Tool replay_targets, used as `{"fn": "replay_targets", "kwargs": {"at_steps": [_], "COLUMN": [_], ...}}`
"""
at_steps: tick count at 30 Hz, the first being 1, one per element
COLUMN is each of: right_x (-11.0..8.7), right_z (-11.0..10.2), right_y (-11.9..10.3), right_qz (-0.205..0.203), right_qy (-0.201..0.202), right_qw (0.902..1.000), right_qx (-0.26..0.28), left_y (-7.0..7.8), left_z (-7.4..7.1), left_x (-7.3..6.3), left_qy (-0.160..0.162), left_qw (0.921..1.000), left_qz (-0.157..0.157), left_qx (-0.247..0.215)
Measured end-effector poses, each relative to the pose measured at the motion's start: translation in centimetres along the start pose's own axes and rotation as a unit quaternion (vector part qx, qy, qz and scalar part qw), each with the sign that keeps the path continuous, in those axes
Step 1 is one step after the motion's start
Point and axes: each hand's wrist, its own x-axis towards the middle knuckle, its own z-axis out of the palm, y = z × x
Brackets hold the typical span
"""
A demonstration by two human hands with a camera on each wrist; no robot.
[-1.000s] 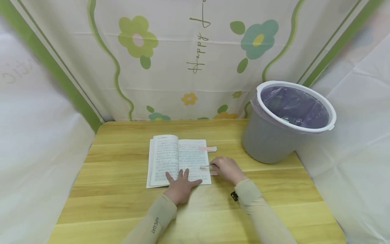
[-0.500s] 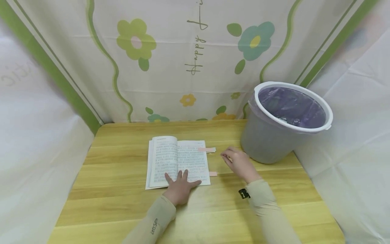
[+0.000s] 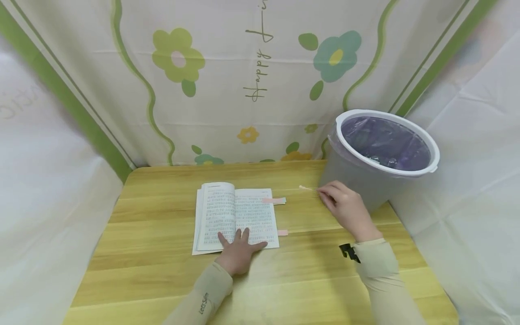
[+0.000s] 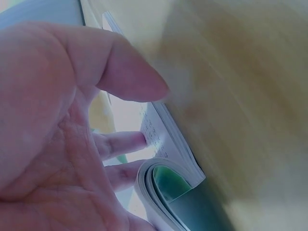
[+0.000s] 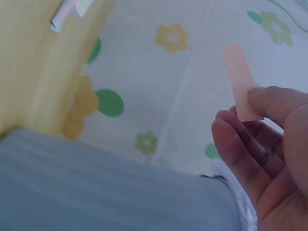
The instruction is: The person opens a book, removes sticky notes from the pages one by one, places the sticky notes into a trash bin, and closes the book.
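An open book [image 3: 253, 210] lies on the wooden table, its printed pages facing up. My left hand [image 3: 236, 255] rests on the lower part of the pages with fingers spread; in the left wrist view the curved page edges [image 4: 161, 192] show beside the fingers. Two pink sticky tabs, an upper one [image 3: 274, 200] and a lower one [image 3: 283, 233], stick out from the book's right side. My right hand [image 3: 345, 205] is right of the book, in front of the bin. Between thumb and fingers it pinches a narrow pink sticky tab [image 5: 239, 82].
A grey trash bin [image 3: 365, 180] with a white rim and a purple liner stands at the table's back right. The wooden table [image 3: 162, 289] reaches to a flowered curtain [image 3: 227, 99] behind, and white cloth hangs on both sides.
My right hand has lifted away from the book's right edge with the pink sticky tab and moved right towards the bin. My left hand stays on the pages.
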Motion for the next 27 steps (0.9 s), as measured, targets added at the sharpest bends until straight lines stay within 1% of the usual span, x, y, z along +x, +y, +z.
{"fn": "replay_targets", "kwargs": {"at_steps": [4,10,15,18,23,27], "right_x": [0.8,2.2,3.3,3.8,4.4,4.8], "right_z": [-1.9,-5.3,-7.8,-8.9,-10.4,-11.1], "right_y": [-0.2,-0.4,0.6,1.4,3.2,4.9], "right_qz": [-0.009,-0.007,0.013,0.028,0.048,0.066], "right_qy": [0.026,0.07,0.12,0.141,0.148,0.135], "right_qw": [0.9996,0.9973,0.9926,0.9894,0.9876,0.988], "right_qx": [-0.006,-0.021,-0.018,-0.019,-0.02,-0.038], "left_y": [-0.2,-0.3,-0.4,-0.4,-0.3,-0.2], "left_z": [0.2,0.4,0.4,0.4,0.1,-0.1], "left_x": [0.2,0.4,0.6,0.6,0.5,0.5], "left_qy": [-0.003,0.001,0.009,0.011,0.008,0.005], "left_qw": [1.0,1.0,1.0,0.9999,1.0,1.0], "left_qz": [-0.001,0.0,0.0,0.001,0.002,0.0], "left_qx": [0.002,-0.002,-0.002,-0.002,0.0,-0.002]}}
